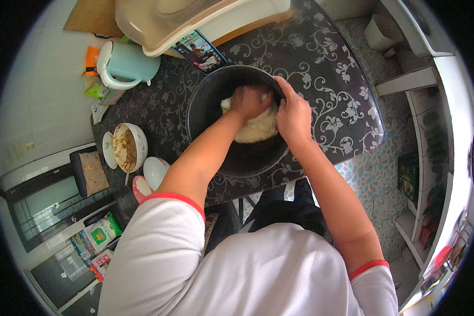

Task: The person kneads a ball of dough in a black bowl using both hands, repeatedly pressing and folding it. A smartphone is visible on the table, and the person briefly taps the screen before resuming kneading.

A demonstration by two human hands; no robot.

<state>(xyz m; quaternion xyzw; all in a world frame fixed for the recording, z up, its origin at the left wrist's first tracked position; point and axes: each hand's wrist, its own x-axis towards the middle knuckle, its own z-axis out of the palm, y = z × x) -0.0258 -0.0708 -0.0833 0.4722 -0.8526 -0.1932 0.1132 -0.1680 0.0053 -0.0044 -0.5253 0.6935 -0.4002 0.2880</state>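
Note:
A large dark round pot (203, 124) stands on the patterned table, with a mass of pale dough (255, 130) at its bottom. Deep inside it, my left hand (251, 101) presses on the dough. Motion smears its fingers, so their shape is unclear. At the pot's right side my right hand (295, 113) is closed round the rim, with part of its fingers hidden. Both forearms reach forward from the lower part of the view, the left one crossing over the near left rim.
A phone (201, 51) leans behind the pot, beside a large translucent-lidded container (179, 21). Left of these stands a light-blue kettle (126, 64). Nearer are a bowl of brownish food (129, 147) with a utensil, and a white bowl (155, 171). The black table (332, 100) has a rounded right edge.

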